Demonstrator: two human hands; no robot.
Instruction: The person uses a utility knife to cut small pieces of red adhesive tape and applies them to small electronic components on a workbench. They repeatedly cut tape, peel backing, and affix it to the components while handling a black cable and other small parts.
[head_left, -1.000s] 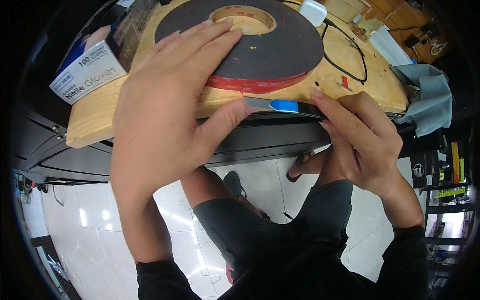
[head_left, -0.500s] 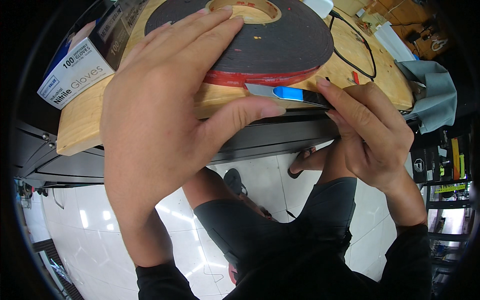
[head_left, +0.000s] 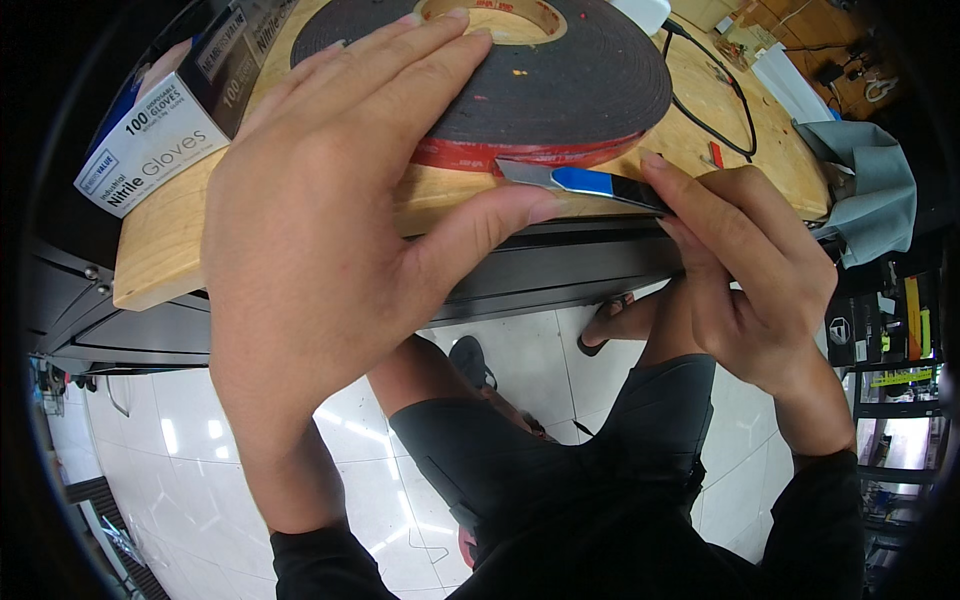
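Observation:
A large roll of dark grey foam tape (head_left: 570, 90) with a red liner around its edge lies flat on the wooden tabletop. Across its left part rests my left hand (head_left: 310, 225), palm down, fingers stretched out and thumb spread apart toward the table's front edge. My right hand (head_left: 755, 275) pinches the black handle of a slim knife (head_left: 585, 181) with a blue section and a silvery blade. The blade points left, and its tip meets the red front edge of the roll. Part of the handle is hidden by my fingers.
A box of disposable gloves (head_left: 150, 140) stands at the left of the table (head_left: 165, 250). Behind the roll on the right lies a black cable (head_left: 745, 110), with a small red scrap (head_left: 715, 154) nearby. Grey cloth (head_left: 860, 185) hangs over the right corner. Black drawers (head_left: 560, 265) sit below the tabletop.
My right hand and the knife have shifted slightly right, and the blade tip sits a little higher against the red edge. My left hand has barely moved.

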